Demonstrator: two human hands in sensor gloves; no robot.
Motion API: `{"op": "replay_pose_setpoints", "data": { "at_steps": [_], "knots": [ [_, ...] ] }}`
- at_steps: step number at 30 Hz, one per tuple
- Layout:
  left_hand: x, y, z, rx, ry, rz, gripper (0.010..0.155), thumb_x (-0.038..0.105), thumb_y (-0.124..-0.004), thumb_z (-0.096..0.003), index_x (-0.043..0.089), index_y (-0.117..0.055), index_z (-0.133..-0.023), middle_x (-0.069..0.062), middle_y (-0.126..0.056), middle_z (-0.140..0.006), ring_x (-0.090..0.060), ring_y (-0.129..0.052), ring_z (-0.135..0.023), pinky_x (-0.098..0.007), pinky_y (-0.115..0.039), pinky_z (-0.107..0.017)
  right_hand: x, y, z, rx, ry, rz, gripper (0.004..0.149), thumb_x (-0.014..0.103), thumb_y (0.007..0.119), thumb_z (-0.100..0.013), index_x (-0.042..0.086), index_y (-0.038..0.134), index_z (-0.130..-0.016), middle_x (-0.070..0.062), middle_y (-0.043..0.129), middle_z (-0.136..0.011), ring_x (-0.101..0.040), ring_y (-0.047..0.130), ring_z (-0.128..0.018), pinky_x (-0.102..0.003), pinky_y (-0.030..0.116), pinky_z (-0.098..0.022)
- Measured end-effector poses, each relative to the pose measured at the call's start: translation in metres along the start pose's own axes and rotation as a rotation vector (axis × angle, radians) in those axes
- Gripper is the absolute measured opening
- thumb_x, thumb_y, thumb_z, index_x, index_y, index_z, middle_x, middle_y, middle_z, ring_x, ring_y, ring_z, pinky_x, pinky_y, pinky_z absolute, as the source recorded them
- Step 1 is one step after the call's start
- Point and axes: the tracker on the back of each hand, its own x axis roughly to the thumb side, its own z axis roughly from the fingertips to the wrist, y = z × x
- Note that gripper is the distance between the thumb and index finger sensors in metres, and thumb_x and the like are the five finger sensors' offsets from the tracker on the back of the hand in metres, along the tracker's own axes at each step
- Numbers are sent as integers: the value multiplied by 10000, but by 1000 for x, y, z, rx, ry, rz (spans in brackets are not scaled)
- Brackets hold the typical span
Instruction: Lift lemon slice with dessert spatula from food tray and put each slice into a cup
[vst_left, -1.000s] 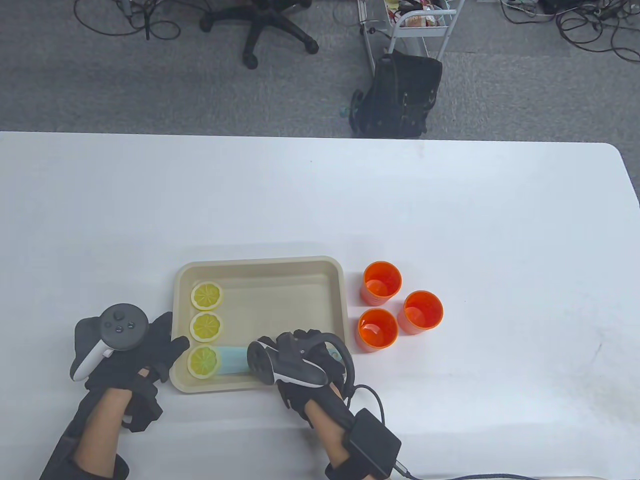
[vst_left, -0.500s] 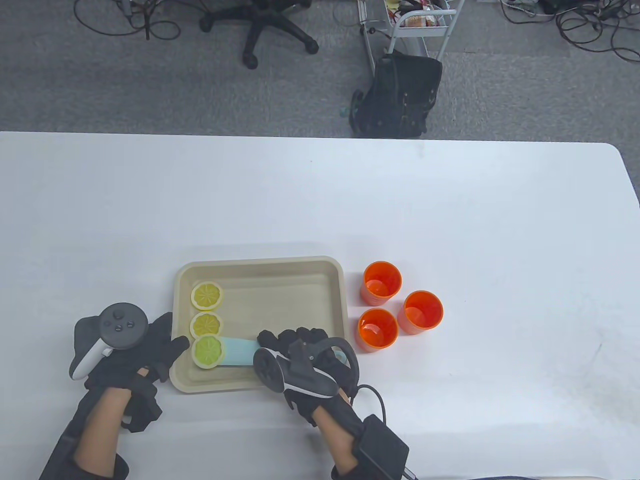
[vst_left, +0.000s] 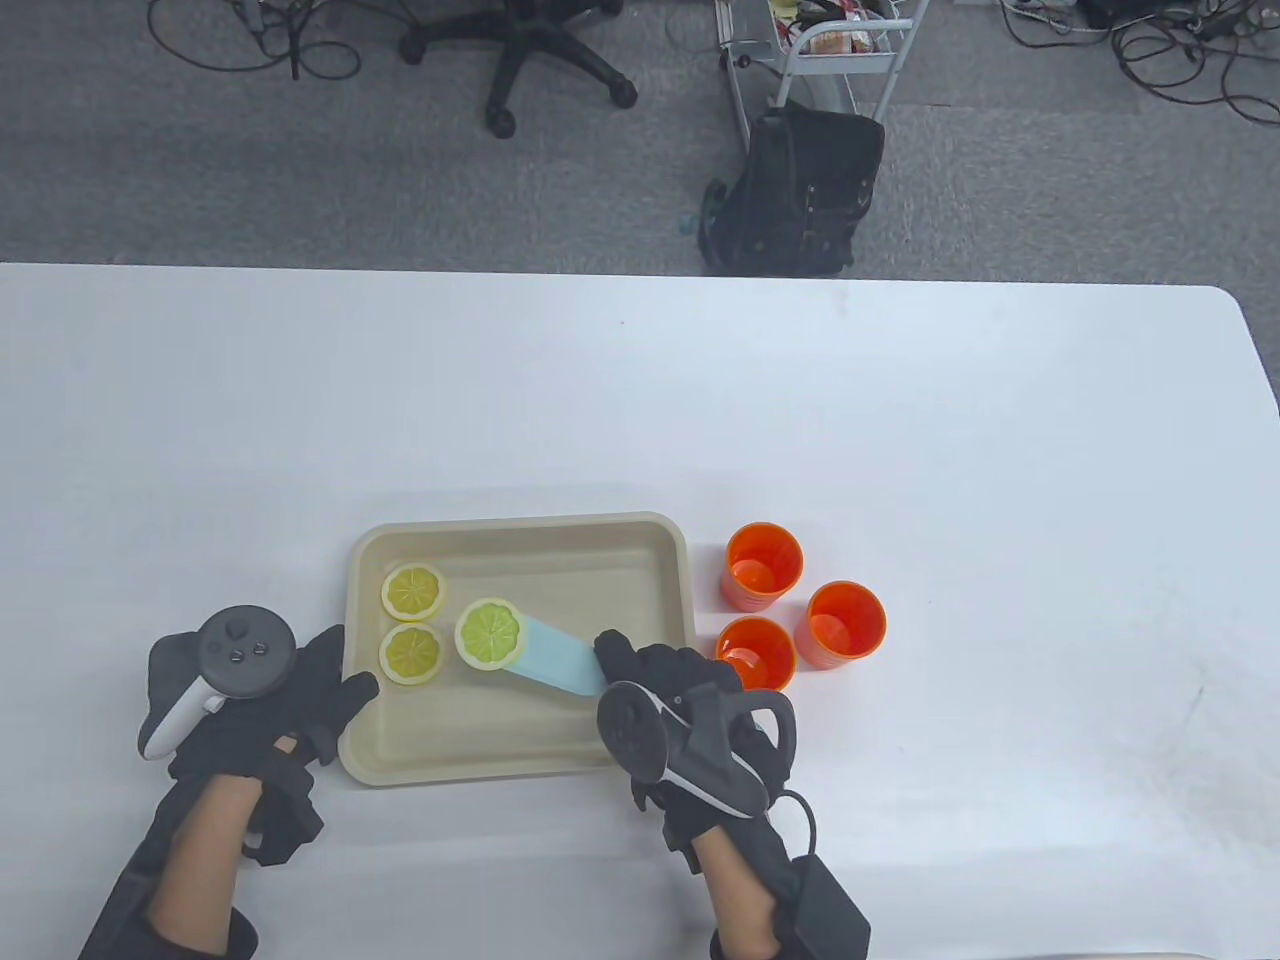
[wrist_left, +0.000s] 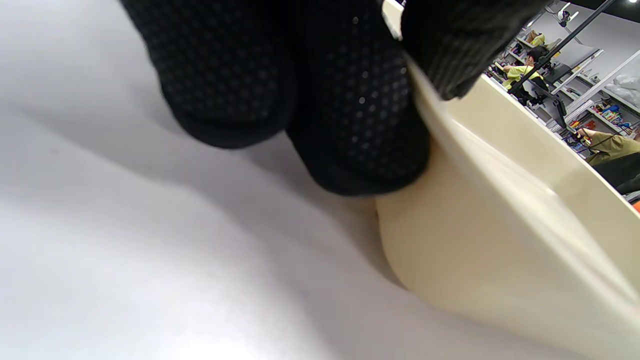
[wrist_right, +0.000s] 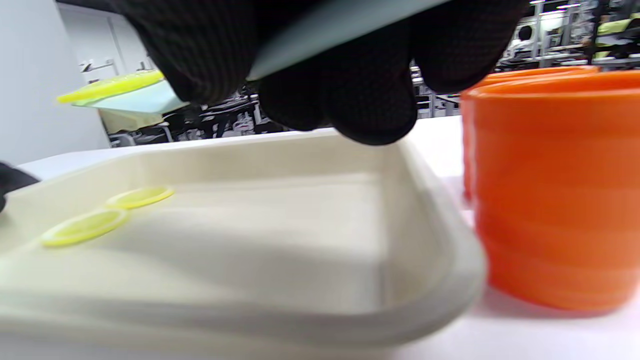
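Observation:
A beige food tray (vst_left: 520, 765) lies near the table's front edge. Two lemon slices (vst_left: 413, 591) (vst_left: 411, 654) rest flat at its left side. My right hand (vst_left: 690, 700) grips the handle of a light blue dessert spatula (vst_left: 558, 658); a third lemon slice (vst_left: 489, 634) sits on its blade, lifted above the tray, as the right wrist view also shows (wrist_right: 112, 86). Three orange cups (vst_left: 765, 565) (vst_left: 846, 623) (vst_left: 753, 655) stand right of the tray. My left hand (vst_left: 300, 700) rests against the tray's left rim, thumb on top (wrist_left: 450, 45), fingers (wrist_left: 350, 115) against its outer wall.
A black bag (vst_left: 800, 195), a wire cart (vst_left: 830, 50) and an office chair (vst_left: 520, 60) stand on the floor beyond the table's far edge. White tabletop (vst_left: 1000, 450) spreads to the right and behind the cups.
The right hand slid the spatula under the nearest slice, then lifted it and carried it up and to the right, above the tray's middle. The left hand stayed at the tray.

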Motion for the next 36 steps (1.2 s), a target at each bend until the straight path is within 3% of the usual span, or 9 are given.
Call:
{"op": "replay_pose_setpoints", "data": {
  "at_steps": [11,20,36],
  "knots": [
    [0,0,0,0,0,0,753,454,-803,-563,8,-517,-1098,-16,-926,-743,-50,-1081,-421,-315,-943,-371,-68,-22,12,-96,322,-90,603,375,805,-488,193,664,-1045,-77,892,-856,-231,981,-607,-542,748,-624],
    [0,0,0,0,0,0,750,454,-798,-565,7,-518,-1098,-17,-925,-745,-51,-1080,-421,-317,-941,-373,-122,-20,22,-98,595,-136,604,356,815,-495,174,660,-1049,-113,883,-864,-242,976,-620,-553,734,-632],
    [0,0,0,-12,1,6,746,454,-789,-570,7,-515,-1100,-20,-924,-748,-54,-1080,-425,-320,-941,-376,-140,-22,32,-132,788,-165,615,332,870,-474,141,691,-1030,-99,895,-846,-248,987,-631,-562,732,-637]
  ]
}}
